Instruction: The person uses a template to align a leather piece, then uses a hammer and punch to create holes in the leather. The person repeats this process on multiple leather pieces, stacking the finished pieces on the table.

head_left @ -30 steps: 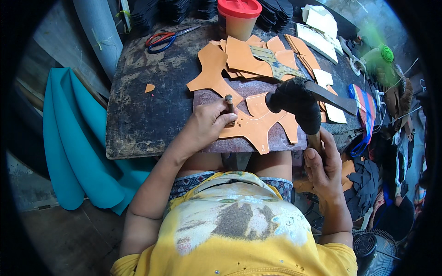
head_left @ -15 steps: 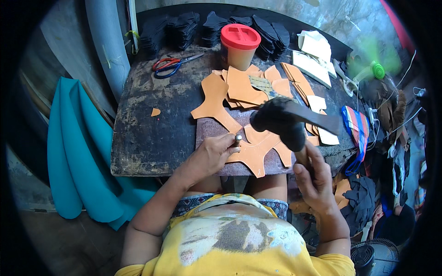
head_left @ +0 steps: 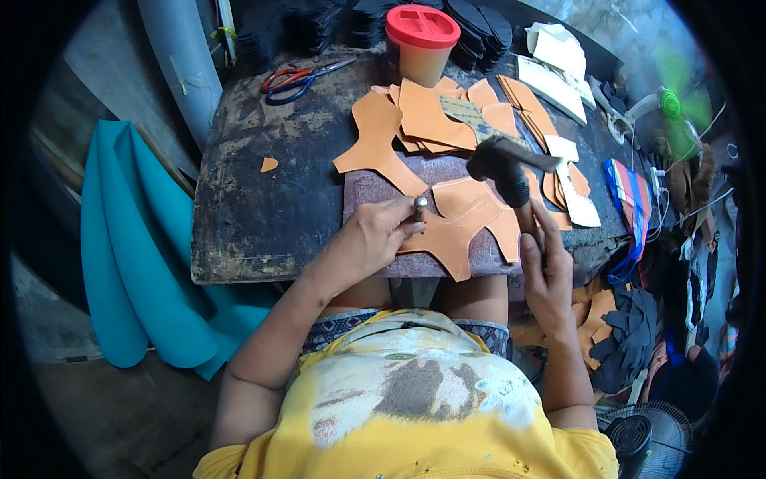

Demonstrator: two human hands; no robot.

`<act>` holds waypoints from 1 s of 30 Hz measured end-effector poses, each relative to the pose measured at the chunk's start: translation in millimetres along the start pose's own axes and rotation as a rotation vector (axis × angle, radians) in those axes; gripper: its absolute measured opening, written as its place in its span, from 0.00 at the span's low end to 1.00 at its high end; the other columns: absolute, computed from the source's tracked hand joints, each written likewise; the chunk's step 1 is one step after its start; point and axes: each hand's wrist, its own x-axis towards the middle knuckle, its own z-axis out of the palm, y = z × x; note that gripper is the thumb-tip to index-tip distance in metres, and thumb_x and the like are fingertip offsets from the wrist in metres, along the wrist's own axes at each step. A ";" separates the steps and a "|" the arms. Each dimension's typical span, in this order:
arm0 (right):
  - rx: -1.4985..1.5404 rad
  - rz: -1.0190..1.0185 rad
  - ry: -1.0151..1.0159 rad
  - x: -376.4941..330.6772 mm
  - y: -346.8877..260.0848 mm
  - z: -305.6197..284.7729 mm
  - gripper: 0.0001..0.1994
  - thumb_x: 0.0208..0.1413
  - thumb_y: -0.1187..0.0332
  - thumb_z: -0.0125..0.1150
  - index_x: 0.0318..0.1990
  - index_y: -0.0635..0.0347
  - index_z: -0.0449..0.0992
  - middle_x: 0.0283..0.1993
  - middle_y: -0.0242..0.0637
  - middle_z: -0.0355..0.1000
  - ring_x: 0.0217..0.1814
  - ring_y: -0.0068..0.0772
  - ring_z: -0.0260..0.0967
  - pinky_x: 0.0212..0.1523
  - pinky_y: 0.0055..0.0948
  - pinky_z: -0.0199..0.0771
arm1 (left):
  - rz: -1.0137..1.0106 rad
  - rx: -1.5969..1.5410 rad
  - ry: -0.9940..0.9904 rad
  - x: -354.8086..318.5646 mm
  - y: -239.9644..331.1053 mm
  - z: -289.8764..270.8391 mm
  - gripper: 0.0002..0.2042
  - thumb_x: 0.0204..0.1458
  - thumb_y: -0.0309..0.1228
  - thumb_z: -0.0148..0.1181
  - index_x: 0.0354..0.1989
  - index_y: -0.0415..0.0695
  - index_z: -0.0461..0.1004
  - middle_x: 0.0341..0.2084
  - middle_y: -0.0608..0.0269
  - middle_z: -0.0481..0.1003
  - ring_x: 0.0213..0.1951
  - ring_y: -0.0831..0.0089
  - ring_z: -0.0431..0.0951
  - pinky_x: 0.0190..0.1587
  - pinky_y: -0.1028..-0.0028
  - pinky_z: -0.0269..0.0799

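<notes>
My left hand (head_left: 371, 239) grips a small metal punch (head_left: 420, 209) and holds it upright on a tan leather piece (head_left: 467, 227). That piece lies on a purplish stone slab (head_left: 375, 185) at the near edge of the dark worktable (head_left: 263, 215). My right hand (head_left: 546, 267) holds the wooden handle of a black-headed hammer (head_left: 499, 164), whose head hangs raised above the slab, to the right of the punch.
More tan leather cut-outs (head_left: 427, 120) are piled behind the slab. A tan jar with a red lid (head_left: 421, 44) and red-handled scissors (head_left: 299, 78) lie at the back. White pieces (head_left: 558, 68), a striped cloth (head_left: 626, 191), a teal sheet (head_left: 136, 247) and small green fan (head_left: 674, 104) surround the table.
The hammer head has stayed raised while shifting slightly relative to the punch. My left hand keeps the punch on the leather; the view has tilted a little.
</notes>
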 end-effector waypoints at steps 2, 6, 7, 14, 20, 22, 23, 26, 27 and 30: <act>0.096 0.062 -0.055 -6.8 -14.5 -10.1 0.22 0.62 0.75 0.51 0.64 0.63 0.61 0.50 0.51 0.74 0.47 0.34 0.75 0.48 0.29 0.71 | -0.021 -0.003 -0.012 0.4 0.7 -0.5 0.07 0.54 0.23 0.59 0.39 0.34 0.72 0.30 0.47 0.76 0.32 0.57 0.80 0.36 0.69 0.74; 0.093 -0.098 -0.152 -10.5 -36.5 -17.2 0.23 0.61 0.76 0.51 0.65 0.64 0.60 0.59 0.53 0.69 0.58 0.40 0.70 0.57 0.30 0.67 | 0.009 0.002 0.002 1.6 4.4 -0.1 0.08 0.54 0.23 0.60 0.40 0.34 0.72 0.31 0.46 0.76 0.34 0.56 0.80 0.37 0.69 0.74; 0.095 -0.149 -0.178 -9.6 -40.4 -17.2 0.24 0.61 0.77 0.52 0.65 0.64 0.60 0.61 0.54 0.67 0.61 0.42 0.69 0.58 0.30 0.65 | 0.021 0.009 0.006 1.9 5.5 0.0 0.08 0.54 0.23 0.60 0.41 0.34 0.72 0.31 0.46 0.77 0.34 0.56 0.80 0.37 0.69 0.74; -0.205 -0.243 -0.287 -3.0 -63.0 -30.6 0.27 0.57 0.80 0.54 0.66 0.61 0.61 0.58 0.50 0.69 0.48 0.48 0.76 0.48 0.32 0.73 | 0.082 0.048 0.007 1.0 6.4 2.6 0.09 0.53 0.23 0.60 0.41 0.34 0.72 0.32 0.46 0.76 0.35 0.52 0.79 0.38 0.66 0.73; 0.817 -0.183 -0.146 -4.6 -62.5 -23.6 0.21 0.62 0.67 0.54 0.62 0.60 0.64 0.32 0.46 0.70 0.27 0.39 0.69 0.26 0.30 0.71 | 0.082 0.035 -0.001 0.8 3.9 2.4 0.10 0.53 0.23 0.60 0.43 0.34 0.72 0.33 0.45 0.76 0.35 0.49 0.77 0.38 0.64 0.72; -0.240 -0.328 -0.321 -3.7 -57.8 -20.2 0.23 0.60 0.70 0.58 0.62 0.60 0.63 0.31 0.52 0.72 0.30 0.51 0.73 0.30 0.37 0.75 | 0.126 0.040 0.005 1.2 3.9 2.7 0.10 0.52 0.21 0.60 0.43 0.34 0.71 0.33 0.45 0.76 0.35 0.48 0.77 0.38 0.64 0.72; -0.174 -0.155 -0.385 -9.0 -58.3 -22.2 0.26 0.56 0.76 0.58 0.63 0.61 0.62 0.42 0.59 0.72 0.44 0.61 0.72 0.42 0.41 0.74 | 0.181 0.008 -0.023 1.5 3.1 1.3 0.11 0.54 0.23 0.55 0.46 0.35 0.70 0.32 0.42 0.74 0.38 0.43 0.75 0.38 0.56 0.71; -0.152 -0.236 -0.270 -16.0 -54.6 -27.8 0.25 0.57 0.77 0.56 0.63 0.62 0.62 0.45 0.58 0.73 0.44 0.59 0.74 0.45 0.37 0.74 | 0.002 0.072 -0.014 -1.7 0.4 -0.6 0.07 0.58 0.25 0.54 0.41 0.35 0.71 0.32 0.45 0.76 0.37 0.52 0.79 0.40 0.65 0.74; -0.102 -0.207 -0.231 -17.9 -52.2 -28.7 0.25 0.59 0.77 0.55 0.64 0.65 0.61 0.49 0.57 0.73 0.49 0.51 0.76 0.47 0.35 0.73 | -0.048 0.058 -0.047 -0.6 -2.6 -2.7 0.09 0.60 0.29 0.51 0.41 0.36 0.72 0.34 0.50 0.78 0.38 0.60 0.81 0.42 0.68 0.75; 0.303 0.083 -0.149 -26.6 -45.6 -26.5 0.22 0.64 0.72 0.51 0.64 0.66 0.61 0.30 0.29 0.69 0.26 0.13 0.63 0.27 0.17 0.63 | -0.192 -0.228 0.008 -1.6 -9.6 -8.6 0.09 0.62 0.30 0.51 0.40 0.36 0.72 0.37 0.55 0.79 0.40 0.69 0.81 0.45 0.72 0.75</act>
